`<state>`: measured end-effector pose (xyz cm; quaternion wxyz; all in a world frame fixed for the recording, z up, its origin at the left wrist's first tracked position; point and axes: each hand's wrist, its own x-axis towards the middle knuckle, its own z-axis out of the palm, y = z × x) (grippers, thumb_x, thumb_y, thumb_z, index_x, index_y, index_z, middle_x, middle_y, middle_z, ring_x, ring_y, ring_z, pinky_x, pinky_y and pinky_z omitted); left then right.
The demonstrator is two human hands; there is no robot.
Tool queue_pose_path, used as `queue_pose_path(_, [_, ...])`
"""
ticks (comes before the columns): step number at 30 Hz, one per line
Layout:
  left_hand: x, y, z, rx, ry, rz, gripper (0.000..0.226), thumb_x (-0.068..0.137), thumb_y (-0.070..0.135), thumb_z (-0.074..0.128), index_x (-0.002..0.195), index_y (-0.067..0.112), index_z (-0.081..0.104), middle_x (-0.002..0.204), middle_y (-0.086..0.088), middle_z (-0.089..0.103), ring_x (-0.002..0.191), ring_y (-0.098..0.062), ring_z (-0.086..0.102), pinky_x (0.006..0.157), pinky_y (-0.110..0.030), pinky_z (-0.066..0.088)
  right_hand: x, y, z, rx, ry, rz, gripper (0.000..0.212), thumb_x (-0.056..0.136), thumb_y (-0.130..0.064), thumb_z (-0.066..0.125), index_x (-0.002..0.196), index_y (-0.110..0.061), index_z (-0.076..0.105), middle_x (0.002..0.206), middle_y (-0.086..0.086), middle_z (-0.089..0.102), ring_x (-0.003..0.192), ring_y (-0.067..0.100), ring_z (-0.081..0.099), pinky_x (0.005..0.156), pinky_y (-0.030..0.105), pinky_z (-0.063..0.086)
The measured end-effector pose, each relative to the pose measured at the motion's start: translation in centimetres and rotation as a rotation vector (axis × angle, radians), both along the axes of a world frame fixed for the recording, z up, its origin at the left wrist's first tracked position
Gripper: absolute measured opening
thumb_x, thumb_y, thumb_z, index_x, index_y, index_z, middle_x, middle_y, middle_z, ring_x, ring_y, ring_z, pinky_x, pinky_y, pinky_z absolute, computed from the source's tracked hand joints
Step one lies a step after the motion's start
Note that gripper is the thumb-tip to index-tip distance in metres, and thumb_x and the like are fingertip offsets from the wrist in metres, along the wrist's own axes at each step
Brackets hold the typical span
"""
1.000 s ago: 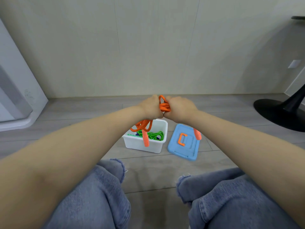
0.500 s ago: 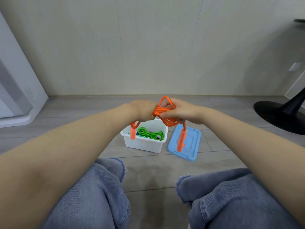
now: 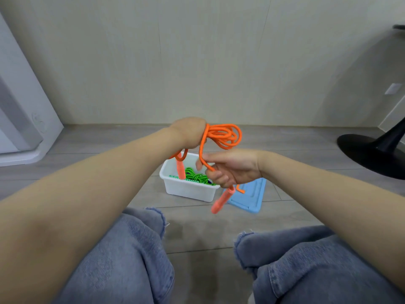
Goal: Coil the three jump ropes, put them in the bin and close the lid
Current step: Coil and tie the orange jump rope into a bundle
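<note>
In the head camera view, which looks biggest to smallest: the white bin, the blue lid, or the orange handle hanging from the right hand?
1. white bin
2. blue lid, though the right hand hides part of it, so the top two are unsure
3. orange handle, clearly smallest, though nearer the camera

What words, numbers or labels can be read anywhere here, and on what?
None can be read.
White bin, blue lid, orange jump rope: no lettering visible.
A green-and-white patterned strip in the bin: too small to tell whether it carries text.
</note>
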<state>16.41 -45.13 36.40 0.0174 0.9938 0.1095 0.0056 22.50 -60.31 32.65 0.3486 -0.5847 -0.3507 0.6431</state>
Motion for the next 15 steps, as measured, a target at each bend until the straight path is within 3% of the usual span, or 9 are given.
queue_pose_path(2, [-0.1,-1.1,1.1,0.082,-0.044,-0.101,0.008,0.085,0.017,0.059,0.085,0.009,0.057,0.078,-0.010,0.058,0.073,-0.030,0.055,0.057,-0.029,0.032,0.5,-0.5,-1.3,-0.089,-0.015,0.032,0.047,0.095,-0.056,0.034,0.091,-0.017,0.059,0.058,-0.003,0.035,0.049,0.009,0.029,0.045,0.018,0.025])
queue_pose_path(5, [-0.6,-3.0,2.3,0.204,0.001,-0.234,0.006,0.087,0.017,0.056,0.085,0.017,0.050,0.066,0.003,0.044,0.065,-0.024,0.046,0.055,-0.030,0.030,1.7,-1.2,-2.3,-0.126,-0.139,0.011,0.050,0.085,-0.062,0.042,0.061,-0.019,0.049,0.055,-0.003,0.028,0.048,0.010,0.025,0.045,0.019,0.025])
queue_pose_path(8, [-1.1,-4.1,2.2,0.311,0.059,-0.262,0.006,0.087,0.020,0.054,0.090,0.016,0.053,0.066,0.004,0.044,0.061,-0.022,0.045,0.049,-0.029,0.027,3.7,-2.1,-2.6,-0.060,-0.270,-0.101,0.041,0.091,-0.043,0.056,0.059,-0.019,0.045,0.054,-0.001,0.033,0.049,0.011,0.031,0.048,0.022,0.029])
queue_pose_path(10, [-1.0,-4.7,1.7,0.366,0.102,-0.307,0.014,0.086,0.027,0.057,0.094,0.015,0.060,0.074,0.000,0.056,0.069,-0.026,0.053,0.052,-0.027,0.032,5.1,-2.7,-2.6,-0.015,-0.294,-0.175,0.029,0.091,-0.019,0.063,0.062,-0.016,0.058,0.056,0.001,0.049,0.053,0.012,0.044,0.050,0.022,0.040])
queue_pose_path(12, [-1.1,-5.5,1.8,0.381,0.148,-0.374,0.022,0.088,0.036,0.058,0.094,0.015,0.061,0.082,-0.004,0.063,0.075,-0.028,0.058,0.055,-0.028,0.035,6.2,-3.2,-2.6,-0.030,-0.266,-0.233,0.026,0.091,-0.002,0.056,0.071,-0.014,0.067,0.067,0.006,0.061,0.061,0.014,0.056,0.055,0.022,0.050])
queue_pose_path(15, [-1.4,-6.5,2.6,0.355,0.243,-0.414,0.016,0.086,0.030,0.059,0.091,0.014,0.059,0.080,-0.005,0.061,0.072,-0.028,0.054,0.050,-0.029,0.031,6.5,-3.6,-2.2,-0.012,-0.308,-0.186,0.026,0.093,0.002,0.052,0.077,-0.013,0.066,0.076,0.007,0.063,0.068,0.014,0.059,0.059,0.021,0.051])
